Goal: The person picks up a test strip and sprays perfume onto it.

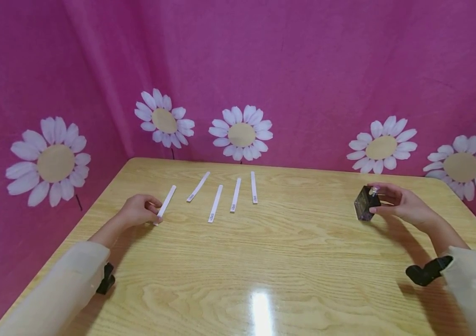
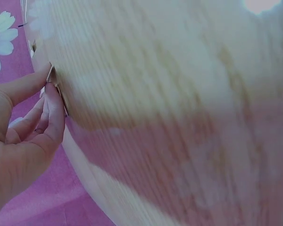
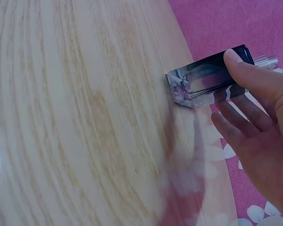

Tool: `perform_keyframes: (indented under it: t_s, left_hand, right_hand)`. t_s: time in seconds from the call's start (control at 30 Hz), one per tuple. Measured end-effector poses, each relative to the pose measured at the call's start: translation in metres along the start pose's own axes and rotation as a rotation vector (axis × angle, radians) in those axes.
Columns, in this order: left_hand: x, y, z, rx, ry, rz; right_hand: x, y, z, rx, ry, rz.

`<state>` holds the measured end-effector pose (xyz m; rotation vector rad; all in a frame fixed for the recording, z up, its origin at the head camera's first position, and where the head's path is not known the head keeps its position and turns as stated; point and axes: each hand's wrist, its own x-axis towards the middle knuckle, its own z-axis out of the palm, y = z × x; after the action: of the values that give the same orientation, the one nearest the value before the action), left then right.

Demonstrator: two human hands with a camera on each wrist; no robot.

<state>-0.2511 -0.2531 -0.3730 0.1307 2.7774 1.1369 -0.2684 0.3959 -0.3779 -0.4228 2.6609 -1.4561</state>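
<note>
At the table's left, my left hand [image 1: 138,210] pinches the near end of a white paper strip [image 1: 167,200] between thumb and fingers. In the left wrist view that hand [image 2: 28,122] shows the strip nearly edge-on, so most of it is hidden. On the right side, my right hand [image 1: 408,205] grips a dark glass perfume bottle [image 1: 365,203] with thumb and fingers around its sides. The right wrist view has the bottle [image 3: 203,80] with a clear base, a dark upper part and a bare spray nozzle [image 3: 266,62]; the hand [image 3: 259,113] holds it near the nozzle end.
Several more white strips lie apart on the wooden table [image 1: 288,261], among them one left-hand strip [image 1: 198,186] and one rightmost strip [image 1: 254,187], with small dark print at their near ends. A pink curtain [image 1: 305,70] with daisies hangs behind the table and along its sides.
</note>
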Motion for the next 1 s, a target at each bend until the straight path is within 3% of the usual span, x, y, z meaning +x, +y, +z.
perform_keyframes:
  t_s: [0.33,0.6,0.77,1.0]
  left_hand:
    - [0.000,-0.002,0.002,-0.028,-0.016,-0.013]
    - [0.002,-0.005,0.003,-0.063,-0.028,0.012]
    - [0.001,-0.004,0.000,-0.073,-0.022,-0.025]
    - [-0.001,-0.001,-0.002,-0.166,-0.028,-0.084]
  right_hand:
    - [-0.004,0.001,0.003,0.034,-0.041,-0.030]
    - [-0.012,-0.007,0.011,0.046,-0.045,-0.016]
    - [-0.015,-0.015,0.018,0.053,-0.045,-0.038]
    - [-0.018,-0.033,0.026,0.063,-0.031,-0.043]
